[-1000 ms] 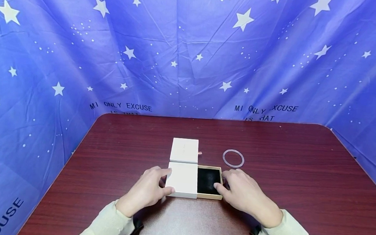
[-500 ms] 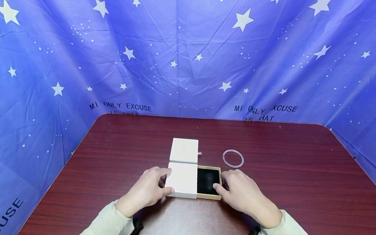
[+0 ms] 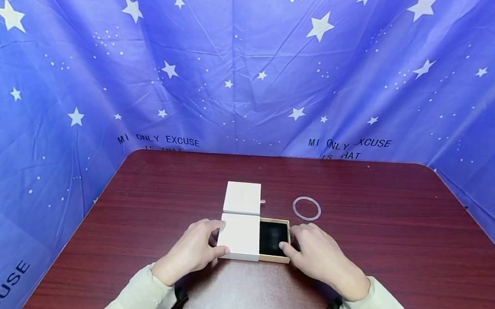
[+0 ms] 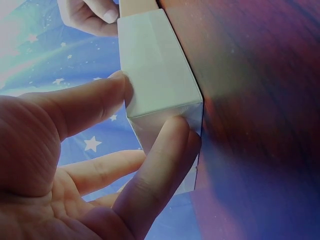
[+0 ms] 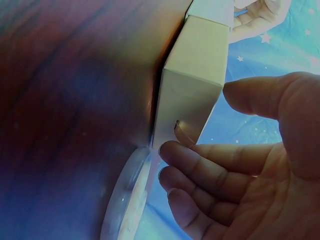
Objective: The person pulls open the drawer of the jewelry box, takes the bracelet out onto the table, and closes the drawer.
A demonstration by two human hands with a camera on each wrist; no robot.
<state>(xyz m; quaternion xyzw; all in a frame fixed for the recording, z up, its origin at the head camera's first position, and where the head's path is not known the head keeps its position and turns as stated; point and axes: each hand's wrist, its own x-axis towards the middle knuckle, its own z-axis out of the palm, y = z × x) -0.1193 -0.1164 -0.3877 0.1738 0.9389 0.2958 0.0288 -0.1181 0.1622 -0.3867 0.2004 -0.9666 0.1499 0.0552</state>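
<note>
A white sliding gift box [image 3: 240,237] lies on the table, its drawer [image 3: 274,259] partly out to the right. The drawer has tan walls and a black pad [image 3: 272,237] inside. My left hand [image 3: 195,245] holds the sleeve's left end, thumb at the near corner; in the left wrist view, fingers press the sleeve's end face [image 4: 165,117]. With thumb and fingers my right hand [image 3: 320,249] grips the drawer's outer end [image 5: 187,100], where a small ribbon tab [image 5: 184,134] shows in the right wrist view. A pale lilac bangle [image 3: 294,206] lies behind the right hand.
Directly behind the sleeve, a second white box [image 3: 242,197] sits shut, a pinkish ribbon tab [image 3: 263,202] at its right side. The dark red wooden table [image 3: 157,181] runs back to a blue curtain [image 3: 221,49] with white stars.
The drawer has slid slightly left, further into the sleeve, with my right hand moving along with it. My left hand, the second box and the bangle stay in place.
</note>
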